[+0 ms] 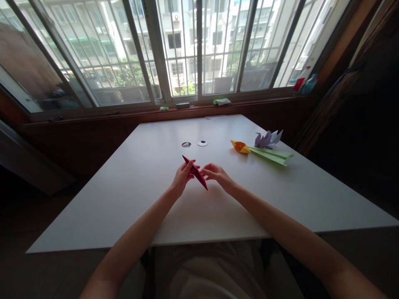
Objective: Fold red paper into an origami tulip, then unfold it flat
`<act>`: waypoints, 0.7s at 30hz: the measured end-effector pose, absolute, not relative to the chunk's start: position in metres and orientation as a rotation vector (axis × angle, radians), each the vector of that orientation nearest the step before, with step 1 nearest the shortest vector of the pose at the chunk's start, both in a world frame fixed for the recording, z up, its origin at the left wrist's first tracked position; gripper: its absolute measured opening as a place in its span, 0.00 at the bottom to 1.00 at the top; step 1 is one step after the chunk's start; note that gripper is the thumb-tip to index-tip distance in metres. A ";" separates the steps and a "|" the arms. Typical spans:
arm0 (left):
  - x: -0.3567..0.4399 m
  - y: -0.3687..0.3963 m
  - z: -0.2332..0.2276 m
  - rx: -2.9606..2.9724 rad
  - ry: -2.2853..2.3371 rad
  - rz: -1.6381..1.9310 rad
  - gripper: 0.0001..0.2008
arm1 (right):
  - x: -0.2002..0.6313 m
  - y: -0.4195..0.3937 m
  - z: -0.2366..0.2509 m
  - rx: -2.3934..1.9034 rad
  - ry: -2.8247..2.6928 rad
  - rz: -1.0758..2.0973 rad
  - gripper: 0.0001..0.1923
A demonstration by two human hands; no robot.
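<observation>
A red folded paper boat (198,174), long and pointed at both ends, is tilted in the air above the white table (124,199). My left hand (183,174) grips it near its upper left part, thumb on the near side and fingers behind. On the other side, my right hand (216,174) has bent, parted fingers whose tips come up to the paper's right edge. Whether those fingertips press on the paper is hard to see. The boat's inner folds are mostly dark and partly covered by my left fingers.
To the right lie a yellow paper boat (240,147), a light green paper plane (271,155) and purple folded paper cranes (266,139). Two round inserts, one patterned (186,144) and one white-rimmed (202,143), are beyond my hands. Small items line the sill below the barred window.
</observation>
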State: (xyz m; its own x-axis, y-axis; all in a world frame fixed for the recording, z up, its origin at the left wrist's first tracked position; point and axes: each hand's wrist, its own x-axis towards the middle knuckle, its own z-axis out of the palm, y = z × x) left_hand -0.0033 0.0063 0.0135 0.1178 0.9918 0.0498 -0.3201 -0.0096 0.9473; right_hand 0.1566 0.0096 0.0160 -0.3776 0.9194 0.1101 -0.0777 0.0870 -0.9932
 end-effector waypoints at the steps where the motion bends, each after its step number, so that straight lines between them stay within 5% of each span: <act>1: -0.003 0.007 0.012 1.057 0.912 1.279 0.20 | 0.156 0.009 0.016 -0.874 -1.507 1.412 0.12; 13: -0.004 0.006 0.007 1.214 1.015 1.251 0.21 | 0.155 0.009 0.014 -0.811 -1.480 1.395 0.13; 21: 0.001 0.003 0.010 1.106 0.938 1.247 0.23 | 0.155 0.004 0.012 -0.864 -1.616 0.860 0.06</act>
